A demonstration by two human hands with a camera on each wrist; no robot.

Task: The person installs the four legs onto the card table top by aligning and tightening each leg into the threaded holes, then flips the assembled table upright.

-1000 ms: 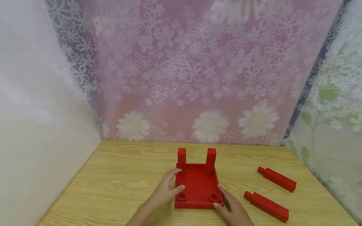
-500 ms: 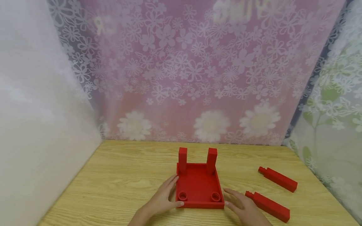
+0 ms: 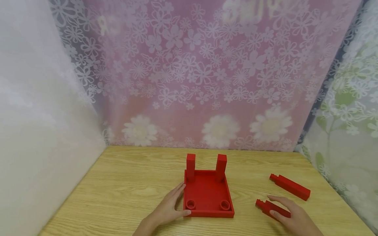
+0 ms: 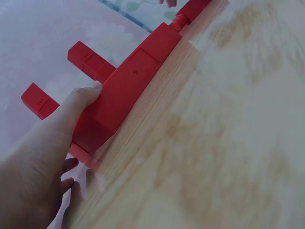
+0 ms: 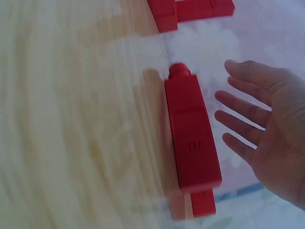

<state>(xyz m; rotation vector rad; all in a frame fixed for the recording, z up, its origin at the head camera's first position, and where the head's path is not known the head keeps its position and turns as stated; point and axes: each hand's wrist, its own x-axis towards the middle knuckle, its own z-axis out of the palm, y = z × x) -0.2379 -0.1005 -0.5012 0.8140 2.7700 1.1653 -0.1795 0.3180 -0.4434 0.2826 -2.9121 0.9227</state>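
An upside-down red toy tabletop (image 3: 208,193) with raised walls lies on the wooden table. Two square legs (image 3: 191,167) stand upright at its far corners, and round sockets (image 3: 225,205) show at the near ones. My left hand (image 3: 166,206) holds its near left corner, thumb on the front wall and fingers along the left side; the left wrist view shows the thumb (image 4: 88,95) against the wall. Over the nearer loose red leg (image 3: 273,209) my right hand (image 3: 295,218) hovers with spread fingers, covering part of it in the head view. In the right wrist view those fingers (image 5: 243,107) are apart from the leg (image 5: 193,138).
A second loose red leg (image 3: 290,187) lies farther back on the right, its narrow notched end pointing left. Flowered pink cloth (image 3: 189,82) hangs behind the wooden table (image 3: 127,177), and pale cloth (image 3: 348,131) closes off the right side.
My right hand has left the tabletop's near right corner and moved right to above the nearer loose leg. My left hand has slid toward the near left corner, thumb now on the front wall.
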